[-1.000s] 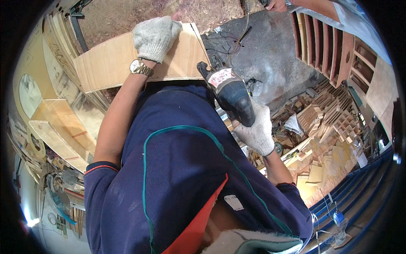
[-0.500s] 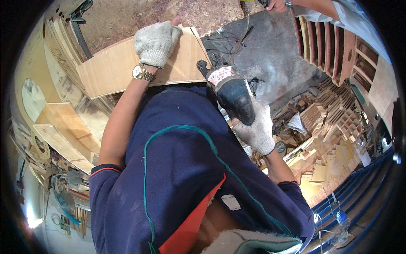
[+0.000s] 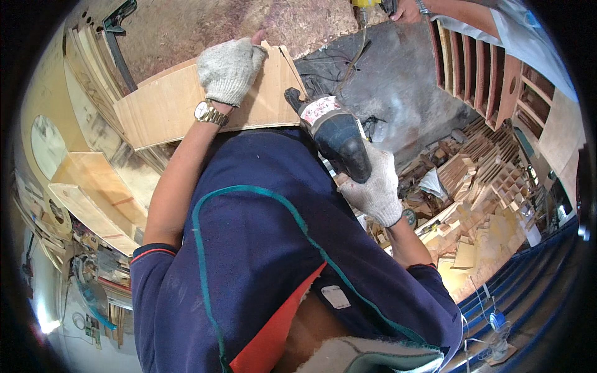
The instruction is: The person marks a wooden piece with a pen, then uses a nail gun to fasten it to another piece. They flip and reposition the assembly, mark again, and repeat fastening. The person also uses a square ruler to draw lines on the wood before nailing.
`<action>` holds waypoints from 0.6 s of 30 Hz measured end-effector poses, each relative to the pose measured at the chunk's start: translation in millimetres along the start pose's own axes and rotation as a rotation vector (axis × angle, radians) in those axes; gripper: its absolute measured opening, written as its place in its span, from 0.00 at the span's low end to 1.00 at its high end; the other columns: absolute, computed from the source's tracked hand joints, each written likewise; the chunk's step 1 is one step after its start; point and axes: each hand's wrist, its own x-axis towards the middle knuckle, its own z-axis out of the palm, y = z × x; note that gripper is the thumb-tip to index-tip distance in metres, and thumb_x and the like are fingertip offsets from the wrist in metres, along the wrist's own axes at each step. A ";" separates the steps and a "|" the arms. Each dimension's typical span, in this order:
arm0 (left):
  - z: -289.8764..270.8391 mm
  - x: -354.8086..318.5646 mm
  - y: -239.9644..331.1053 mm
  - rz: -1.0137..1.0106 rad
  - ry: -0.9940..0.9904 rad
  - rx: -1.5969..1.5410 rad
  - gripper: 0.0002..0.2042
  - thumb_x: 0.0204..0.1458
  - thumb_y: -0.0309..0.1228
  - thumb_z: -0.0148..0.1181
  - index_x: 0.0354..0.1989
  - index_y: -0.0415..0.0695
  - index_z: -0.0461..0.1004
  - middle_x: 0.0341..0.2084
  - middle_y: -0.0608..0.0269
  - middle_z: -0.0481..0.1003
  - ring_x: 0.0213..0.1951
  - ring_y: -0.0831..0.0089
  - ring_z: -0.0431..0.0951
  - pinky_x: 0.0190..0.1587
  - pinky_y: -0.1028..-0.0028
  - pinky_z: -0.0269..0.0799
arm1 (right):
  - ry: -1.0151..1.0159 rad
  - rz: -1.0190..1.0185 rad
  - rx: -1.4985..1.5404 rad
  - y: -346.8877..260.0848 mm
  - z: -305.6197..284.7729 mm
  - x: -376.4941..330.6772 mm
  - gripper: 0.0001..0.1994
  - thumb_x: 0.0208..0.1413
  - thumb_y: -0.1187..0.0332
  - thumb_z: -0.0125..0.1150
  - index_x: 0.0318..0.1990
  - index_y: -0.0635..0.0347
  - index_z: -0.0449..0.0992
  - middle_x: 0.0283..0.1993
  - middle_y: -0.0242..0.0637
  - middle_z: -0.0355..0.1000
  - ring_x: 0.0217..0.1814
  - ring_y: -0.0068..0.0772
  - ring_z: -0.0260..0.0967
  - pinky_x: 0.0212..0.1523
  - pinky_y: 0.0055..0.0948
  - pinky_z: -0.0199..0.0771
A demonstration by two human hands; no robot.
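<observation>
In a knitted whitish glove with its thumb tip bare, my left hand [image 3: 229,71] is closed over a pale plywood piece [image 3: 165,109] in front of my body. The fingers' far side is hidden. A gold watch [image 3: 210,114] is on that wrist. My right hand [image 3: 376,189], also gloved, grips a black power tool [image 3: 341,138] with a rounded body and a pink-and-white label. Its exact kind I cannot make out. The tool's front end [image 3: 295,98] is beside the right end of the plywood, and whether they touch cannot be told.
A black clamp [image 3: 118,50] stands at the far left edge of the worktable [image 3: 242,18]. Curved plywood parts [image 3: 93,186] are on the left. Wood offcuts [image 3: 479,180] litter the right side. Another person's arm [image 3: 463,13] reaches in at top right, near a slatted wooden frame [image 3: 479,68].
The tool and my right hand have shifted slightly left. My left hand keeps its place on the plywood. A yellow item by the other person's hand shows more.
</observation>
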 end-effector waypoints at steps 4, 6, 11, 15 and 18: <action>-1.6 -1.4 -0.2 0.039 0.028 -0.015 0.20 0.62 0.47 0.52 0.27 0.49 0.84 0.18 0.57 0.79 0.21 0.58 0.79 0.27 0.59 0.72 | 0.044 -0.046 -0.027 -6.7 -1.7 3.1 0.21 0.40 0.70 0.68 0.45 0.62 0.76 0.32 0.48 0.78 0.36 0.53 0.78 0.40 0.41 0.77; -0.4 -1.9 -1.9 0.046 0.020 -0.030 0.20 0.62 0.47 0.52 0.28 0.49 0.84 0.19 0.57 0.79 0.21 0.58 0.80 0.27 0.59 0.73 | 0.068 -0.070 -0.047 -8.6 -2.1 4.3 0.21 0.40 0.70 0.68 0.45 0.62 0.76 0.32 0.48 0.78 0.35 0.52 0.78 0.40 0.41 0.77; 4.1 -1.9 -6.3 0.071 0.031 -0.073 0.20 0.63 0.47 0.52 0.29 0.48 0.83 0.19 0.57 0.79 0.22 0.58 0.80 0.27 0.60 0.73 | 0.027 -0.039 -0.021 -10.1 -2.8 10.9 0.20 0.40 0.70 0.68 0.45 0.62 0.77 0.33 0.48 0.78 0.36 0.52 0.78 0.41 0.41 0.77; 2.7 -2.4 -4.9 0.055 0.027 -0.048 0.21 0.64 0.47 0.51 0.27 0.48 0.83 0.19 0.56 0.79 0.21 0.58 0.80 0.28 0.60 0.73 | -0.001 -0.017 -0.055 -12.8 -5.3 13.6 0.20 0.41 0.69 0.68 0.45 0.62 0.76 0.32 0.49 0.78 0.36 0.52 0.78 0.41 0.41 0.77; -1.4 -2.1 -4.4 0.041 -0.011 -0.031 0.21 0.64 0.47 0.51 0.27 0.47 0.82 0.19 0.57 0.79 0.22 0.58 0.80 0.28 0.59 0.73 | 0.003 -0.043 -0.060 -16.1 -6.3 15.3 0.20 0.41 0.69 0.68 0.45 0.62 0.76 0.33 0.50 0.78 0.37 0.53 0.79 0.41 0.42 0.77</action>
